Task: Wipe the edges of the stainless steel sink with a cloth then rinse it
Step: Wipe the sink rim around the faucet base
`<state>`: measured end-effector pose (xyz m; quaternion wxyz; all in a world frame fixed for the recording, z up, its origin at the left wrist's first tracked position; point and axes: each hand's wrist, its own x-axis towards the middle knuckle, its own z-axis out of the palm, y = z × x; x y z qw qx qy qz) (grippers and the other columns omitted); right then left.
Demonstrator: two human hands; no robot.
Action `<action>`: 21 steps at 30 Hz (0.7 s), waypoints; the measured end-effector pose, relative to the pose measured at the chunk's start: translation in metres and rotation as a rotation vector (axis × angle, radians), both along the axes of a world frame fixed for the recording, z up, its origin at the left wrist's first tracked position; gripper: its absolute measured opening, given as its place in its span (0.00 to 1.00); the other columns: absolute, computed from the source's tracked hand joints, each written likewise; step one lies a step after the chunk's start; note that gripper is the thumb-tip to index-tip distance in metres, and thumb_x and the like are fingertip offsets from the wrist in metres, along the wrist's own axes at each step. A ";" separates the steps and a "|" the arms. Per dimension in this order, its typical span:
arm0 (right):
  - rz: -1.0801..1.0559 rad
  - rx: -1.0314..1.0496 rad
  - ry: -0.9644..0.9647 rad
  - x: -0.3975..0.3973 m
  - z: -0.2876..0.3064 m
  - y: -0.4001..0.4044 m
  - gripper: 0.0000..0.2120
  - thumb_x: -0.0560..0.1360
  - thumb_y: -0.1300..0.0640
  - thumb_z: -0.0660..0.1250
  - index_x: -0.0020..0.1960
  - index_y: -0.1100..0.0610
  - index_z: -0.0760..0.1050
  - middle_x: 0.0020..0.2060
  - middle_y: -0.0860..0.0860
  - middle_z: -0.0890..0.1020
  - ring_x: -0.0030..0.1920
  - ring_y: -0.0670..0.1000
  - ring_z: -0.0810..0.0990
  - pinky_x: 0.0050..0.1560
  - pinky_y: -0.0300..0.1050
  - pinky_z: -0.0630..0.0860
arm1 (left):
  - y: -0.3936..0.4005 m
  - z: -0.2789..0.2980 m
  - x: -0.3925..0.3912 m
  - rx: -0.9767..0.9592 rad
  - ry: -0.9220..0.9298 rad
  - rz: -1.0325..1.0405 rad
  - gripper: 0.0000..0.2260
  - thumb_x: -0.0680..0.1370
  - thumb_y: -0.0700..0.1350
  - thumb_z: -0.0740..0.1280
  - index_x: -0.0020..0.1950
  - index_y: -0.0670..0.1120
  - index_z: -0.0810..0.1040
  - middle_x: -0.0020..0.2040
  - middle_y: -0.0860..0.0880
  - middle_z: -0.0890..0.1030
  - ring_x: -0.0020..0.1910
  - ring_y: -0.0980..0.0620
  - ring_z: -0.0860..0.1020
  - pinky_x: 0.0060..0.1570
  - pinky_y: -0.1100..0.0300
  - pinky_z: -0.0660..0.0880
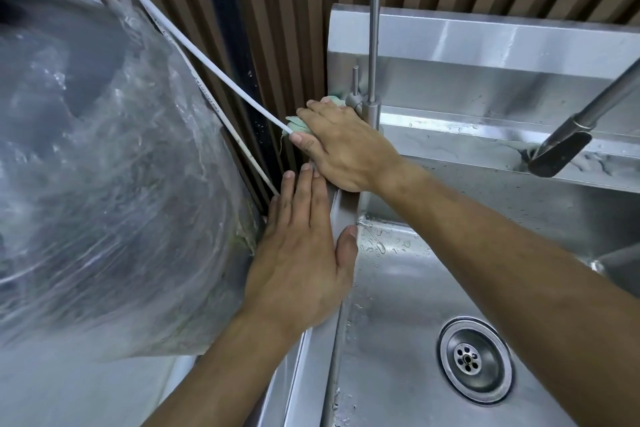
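The stainless steel sink fills the lower right, its basin wet and its round drain near the front. My right hand presses a pale green cloth onto the sink's back left corner, beside the base of a thin tap. Most of the cloth is hidden under the fingers. My left hand lies flat on the left rim, fingers straight, thumb over the inner edge, holding nothing.
A large bundle wrapped in clear plastic stands tight against the sink's left side. A white tube runs diagonally down behind it along the ribbed brown wall. A pull-out spray faucet head hangs over the back ledge at right.
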<state>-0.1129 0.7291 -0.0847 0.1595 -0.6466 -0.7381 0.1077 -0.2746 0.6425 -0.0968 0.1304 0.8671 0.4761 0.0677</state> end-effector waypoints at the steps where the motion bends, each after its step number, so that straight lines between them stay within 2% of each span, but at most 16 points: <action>1: -0.007 -0.016 -0.004 0.000 0.002 0.002 0.29 0.86 0.41 0.51 0.79 0.60 0.64 0.78 0.58 0.66 0.81 0.58 0.58 0.81 0.50 0.50 | 0.000 0.000 0.000 0.003 -0.003 -0.002 0.37 0.80 0.63 0.37 0.84 0.45 0.36 0.85 0.48 0.36 0.82 0.51 0.33 0.78 0.57 0.33; 4: -0.026 -0.031 0.001 -0.002 0.004 0.007 0.28 0.86 0.42 0.52 0.77 0.61 0.67 0.77 0.58 0.67 0.81 0.58 0.58 0.80 0.49 0.50 | 0.000 0.002 0.000 0.011 0.013 -0.010 0.37 0.81 0.63 0.39 0.84 0.44 0.36 0.85 0.48 0.35 0.82 0.50 0.31 0.79 0.56 0.33; 9: -0.097 -0.043 0.002 -0.010 0.000 0.018 0.22 0.87 0.52 0.54 0.76 0.64 0.65 0.78 0.61 0.64 0.81 0.60 0.54 0.80 0.50 0.47 | -0.006 0.002 -0.003 0.028 0.054 -0.061 0.36 0.81 0.62 0.35 0.84 0.44 0.37 0.85 0.46 0.36 0.83 0.48 0.33 0.82 0.50 0.36; 14: -0.058 -0.030 0.014 -0.003 0.000 0.008 0.24 0.87 0.49 0.54 0.76 0.63 0.66 0.77 0.61 0.65 0.81 0.61 0.56 0.80 0.50 0.47 | -0.010 0.003 -0.011 0.008 0.046 -0.114 0.37 0.80 0.65 0.34 0.84 0.47 0.35 0.84 0.50 0.34 0.81 0.54 0.30 0.82 0.52 0.35; 17: -0.013 -0.054 0.025 0.001 0.001 0.000 0.26 0.87 0.47 0.52 0.80 0.61 0.62 0.80 0.59 0.62 0.82 0.58 0.53 0.80 0.47 0.44 | -0.013 0.006 -0.015 -0.013 0.045 -0.132 0.38 0.79 0.69 0.34 0.83 0.48 0.31 0.82 0.53 0.29 0.79 0.57 0.25 0.80 0.54 0.32; 21: 0.037 -0.052 -0.007 0.004 0.001 0.002 0.30 0.87 0.43 0.51 0.82 0.58 0.57 0.82 0.58 0.59 0.83 0.58 0.51 0.81 0.49 0.44 | -0.020 0.006 -0.026 -0.018 0.032 -0.137 0.39 0.79 0.70 0.36 0.83 0.50 0.31 0.82 0.55 0.29 0.79 0.58 0.26 0.80 0.55 0.33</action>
